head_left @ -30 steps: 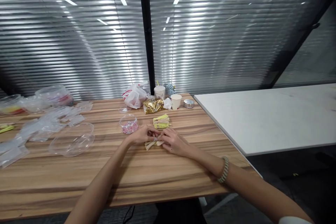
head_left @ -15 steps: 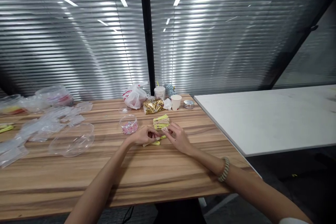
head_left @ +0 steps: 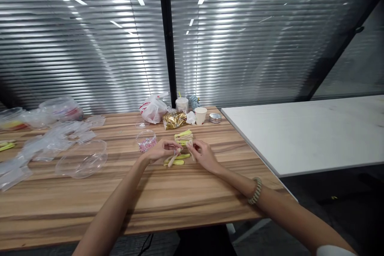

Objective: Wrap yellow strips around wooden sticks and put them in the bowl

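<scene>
My left hand (head_left: 164, 150) pinches a beige strip (head_left: 173, 158) that hangs down toward the wooden table (head_left: 168, 204). Close to its right, my right hand (head_left: 204, 156) pinches another beige strip (head_left: 191, 152). Below and between the fingertips, yellow strips (head_left: 177, 162) lie on the wood. Just behind the hands is a stack of yellow and beige bundles (head_left: 183, 136), partly covered by the fingers. A clear round tub (head_left: 146, 141) with small pink pieces stands beside my left hand.
Behind stand a white plastic bag (head_left: 154, 109), a gold packet (head_left: 175, 120), a paper cup (head_left: 200, 115), a lidded cup (head_left: 182, 105) and a round tin (head_left: 215, 118). Leftward lie a clear lid (head_left: 82, 159) and clear bags (head_left: 51, 144). A white table (head_left: 300, 136) adjoins at right.
Both hands have lifted slightly, and beige strips now hang from their fingertips. More of the yellow strips beneath shows.
</scene>
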A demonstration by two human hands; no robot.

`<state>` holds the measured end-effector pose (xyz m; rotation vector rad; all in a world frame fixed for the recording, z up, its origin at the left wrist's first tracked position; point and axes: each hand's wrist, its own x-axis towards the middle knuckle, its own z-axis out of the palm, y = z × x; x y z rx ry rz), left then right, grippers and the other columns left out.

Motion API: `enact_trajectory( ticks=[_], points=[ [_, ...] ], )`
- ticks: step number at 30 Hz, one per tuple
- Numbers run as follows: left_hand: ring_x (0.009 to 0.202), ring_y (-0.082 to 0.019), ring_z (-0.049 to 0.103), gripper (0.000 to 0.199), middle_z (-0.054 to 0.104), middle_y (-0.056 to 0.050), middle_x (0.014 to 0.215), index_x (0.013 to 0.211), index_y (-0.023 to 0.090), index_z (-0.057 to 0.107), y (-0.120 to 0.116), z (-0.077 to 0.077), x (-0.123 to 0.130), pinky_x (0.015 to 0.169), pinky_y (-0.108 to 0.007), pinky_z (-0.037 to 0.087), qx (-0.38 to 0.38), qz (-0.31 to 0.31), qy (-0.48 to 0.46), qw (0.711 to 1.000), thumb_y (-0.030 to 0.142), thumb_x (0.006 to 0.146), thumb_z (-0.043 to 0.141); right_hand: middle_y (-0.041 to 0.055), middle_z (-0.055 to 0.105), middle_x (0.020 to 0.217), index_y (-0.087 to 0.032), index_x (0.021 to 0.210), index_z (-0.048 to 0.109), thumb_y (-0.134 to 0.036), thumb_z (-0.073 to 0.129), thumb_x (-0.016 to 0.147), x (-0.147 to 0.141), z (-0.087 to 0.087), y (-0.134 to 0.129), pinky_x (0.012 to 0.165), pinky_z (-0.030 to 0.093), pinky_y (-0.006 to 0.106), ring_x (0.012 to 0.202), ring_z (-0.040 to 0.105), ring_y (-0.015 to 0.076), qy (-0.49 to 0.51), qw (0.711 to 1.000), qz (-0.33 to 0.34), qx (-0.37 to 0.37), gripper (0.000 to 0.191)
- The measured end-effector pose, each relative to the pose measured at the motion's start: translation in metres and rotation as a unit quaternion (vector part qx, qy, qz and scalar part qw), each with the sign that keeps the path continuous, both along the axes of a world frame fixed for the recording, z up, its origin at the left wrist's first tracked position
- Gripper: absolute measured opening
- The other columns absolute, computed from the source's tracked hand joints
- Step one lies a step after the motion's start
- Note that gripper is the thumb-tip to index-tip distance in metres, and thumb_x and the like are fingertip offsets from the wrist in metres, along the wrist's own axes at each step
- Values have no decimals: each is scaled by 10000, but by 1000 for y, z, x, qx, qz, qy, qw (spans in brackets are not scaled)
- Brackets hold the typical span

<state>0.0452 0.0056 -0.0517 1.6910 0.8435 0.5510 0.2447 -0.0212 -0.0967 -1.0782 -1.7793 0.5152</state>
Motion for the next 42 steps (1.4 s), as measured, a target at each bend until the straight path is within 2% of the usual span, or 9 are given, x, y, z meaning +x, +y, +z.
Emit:
enact_trajectory(
  ticks=[6,15,19,23,28,31,35,39,42],
  points=[
    [851,-177,604,419,653,-80,902,1027,142,602,0,-1,3,768,-292,468,-49,14,-47,998,259,637,698,-19,471,615,-121,704,531,-447,515,770,1,-1,4,526,305,163,565,391,54,67,993,41,-88,333],
    [791,-166,610,355,671,-80,847,914,109,655,3,-5,7,755,-273,458,-68,115,-80,988,249,596,729,-20,502,623,-143,755,491,-467,539,734,-1,-1,3,492,379,167,522,469,58,150,967,112,-174,328],
    [780,-147,609,381,664,-72,867,936,121,641,4,-6,8,744,-252,461,-100,152,-119,976,248,591,740,-29,519,578,-160,882,499,-464,562,714,-1,0,3,448,380,160,481,490,67,187,956,99,-203,353],
    [746,-134,608,485,659,-64,881,1024,145,611,6,-10,8,715,-246,469,-125,159,-154,967,238,571,759,-22,540,591,-151,888,521,-481,564,703,-1,-3,7,461,399,158,493,491,60,237,946,82,-206,380],
    [767,-126,593,417,642,-78,939,928,131,644,7,-11,9,692,-226,466,-124,192,-153,962,262,553,771,16,598,704,-136,862,548,-463,615,663,1,-3,10,487,434,167,537,531,65,272,940,57,-198,388],
    [722,-121,588,407,649,-75,886,886,122,653,7,-10,9,672,-232,465,-127,209,-140,960,278,532,780,22,604,700,-133,834,546,-448,645,638,0,-2,10,519,462,183,574,572,89,279,936,57,-208,384],
    [705,-118,587,372,654,-62,816,825,111,658,6,-10,9,694,-240,463,-118,200,-136,963,271,515,786,35,615,704,-139,770,508,-448,672,612,-1,-4,9,582,491,214,646,609,128,289,932,67,-209,384],
    [717,-126,598,303,657,-68,780,771,92,651,5,-13,10,721,-243,463,-99,159,-125,974,259,548,770,56,620,746,-131,738,527,-456,669,622,0,-7,10,623,488,220,692,603,130,243,952,50,-178,373],
    [734,-143,612,349,659,-65,772,821,99,638,5,-17,11,738,-268,474,-119,134,-132,975,223,528,781,62,626,767,-135,759,522,-474,643,647,1,-5,9,642,491,233,688,606,132,236,953,64,-178,376]
  ],
)
